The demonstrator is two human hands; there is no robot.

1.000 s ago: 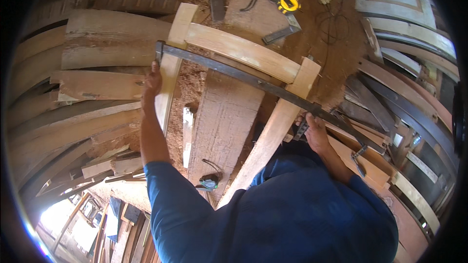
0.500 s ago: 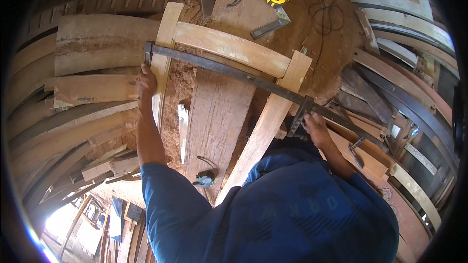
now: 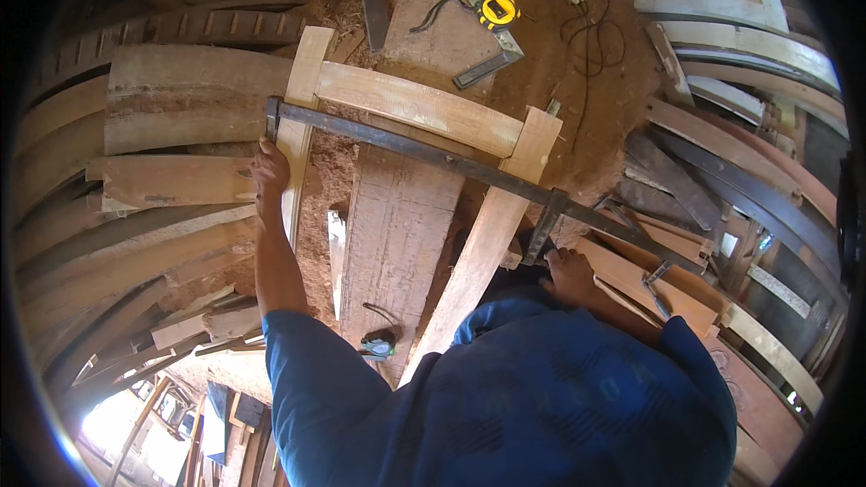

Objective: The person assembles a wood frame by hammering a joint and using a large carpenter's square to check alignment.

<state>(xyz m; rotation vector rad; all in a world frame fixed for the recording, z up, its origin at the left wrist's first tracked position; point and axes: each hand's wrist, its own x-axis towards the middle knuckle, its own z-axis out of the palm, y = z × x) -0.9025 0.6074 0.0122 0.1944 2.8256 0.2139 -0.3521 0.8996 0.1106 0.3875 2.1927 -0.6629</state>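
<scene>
A long dark metal bar clamp (image 3: 406,146) lies across a pale wooden frame. The frame has a left upright (image 3: 294,149), a right upright (image 3: 483,243) and a crossbar (image 3: 419,108) between them near the far end. My left hand (image 3: 271,171) is closed around the clamp's end jaw, against the outer side of the left upright. On the other side, the sliding jaw (image 3: 547,224) stands just outside the right upright, with a small wood block (image 3: 512,255) between them. My right hand (image 3: 570,276) is curled at that jaw's near end; its fingertips are partly hidden.
A yellow tape measure (image 3: 498,11) and a metal square (image 3: 488,68) lie on a board beyond the frame. Another tape measure (image 3: 379,343) rests on the plank below. Stacked boards (image 3: 180,180) fill the left; more timber and a small clamp (image 3: 657,289) are at right.
My right hand has moved nearer and slightly left, from the sliding jaw's bar end to its near end. My left hand stays on the end jaw. The whole view has shifted slightly.
</scene>
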